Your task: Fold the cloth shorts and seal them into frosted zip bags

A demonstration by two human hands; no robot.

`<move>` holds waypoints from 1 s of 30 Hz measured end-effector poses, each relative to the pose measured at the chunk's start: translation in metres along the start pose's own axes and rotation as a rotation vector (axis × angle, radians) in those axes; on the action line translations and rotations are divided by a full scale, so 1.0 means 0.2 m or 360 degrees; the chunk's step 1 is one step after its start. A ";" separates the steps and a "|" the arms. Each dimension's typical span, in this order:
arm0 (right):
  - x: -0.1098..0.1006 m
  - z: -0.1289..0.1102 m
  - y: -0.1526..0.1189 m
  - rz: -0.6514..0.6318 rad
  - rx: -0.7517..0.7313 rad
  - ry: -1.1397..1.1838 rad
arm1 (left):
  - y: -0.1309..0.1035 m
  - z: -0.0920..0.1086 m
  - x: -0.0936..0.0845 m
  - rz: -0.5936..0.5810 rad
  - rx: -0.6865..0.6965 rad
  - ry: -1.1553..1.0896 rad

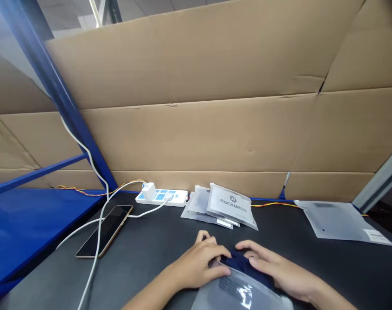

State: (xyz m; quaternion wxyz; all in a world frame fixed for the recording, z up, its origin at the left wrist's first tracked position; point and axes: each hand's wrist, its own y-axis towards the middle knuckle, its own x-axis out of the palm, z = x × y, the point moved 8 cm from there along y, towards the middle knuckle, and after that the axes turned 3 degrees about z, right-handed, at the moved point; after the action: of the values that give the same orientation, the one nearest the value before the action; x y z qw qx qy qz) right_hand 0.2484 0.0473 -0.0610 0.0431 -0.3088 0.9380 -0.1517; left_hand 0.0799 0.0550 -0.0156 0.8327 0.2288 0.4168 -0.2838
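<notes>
In the head view, a frosted plastic bag lies at the near edge of the table, shiny and partly cut off by the frame. Dark navy cloth shows at the bag's open end, and part of it seems to be inside. My left hand has its fingers curled, with the thumb on the bag's edge and the fingertips at the cloth. From the other side, my right hand is closed round the cloth, its thumb and forefinger bent over it. The undersides of both hands are hidden.
Several frosted ROCKBROS bags lie stacked at the back, and another flat bag is at the right. A white power strip with a plugged-in charger stands left of the stack. White cables cross a phone. Cardboard walls the back.
</notes>
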 end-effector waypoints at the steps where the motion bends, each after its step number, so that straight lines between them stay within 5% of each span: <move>1: -0.02 0.01 0.01 0.0072 0.0007 0.0096 | 0.00 -0.02 -0.02 0.0026 -0.0061 0.0015; 7: -0.12 0.00 0.07 0.0403 -0.0205 0.0174 | 0.01 -0.10 -0.10 0.0105 -0.0159 0.0006; 12: -0.13 -0.02 0.04 0.0345 -0.0194 -0.0131 | 0.01 -0.08 -0.09 -0.0018 -0.0096 -0.0062; 17: -0.10 -0.07 0.02 0.0279 -0.0268 -0.0318 | -0.01 -0.11 -0.09 0.0021 -0.0295 -0.0107; 30: 0.00 -0.04 0.00 -0.0055 -0.0149 -0.0452 | -0.02 -0.01 0.03 -0.0412 0.0022 -0.0409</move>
State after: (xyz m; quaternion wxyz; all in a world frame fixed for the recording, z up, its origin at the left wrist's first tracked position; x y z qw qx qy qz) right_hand 0.2475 0.0482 -0.0540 0.1583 -0.3448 0.9230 -0.0633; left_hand 0.0792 0.0510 -0.0226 0.8340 0.1410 0.3311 -0.4183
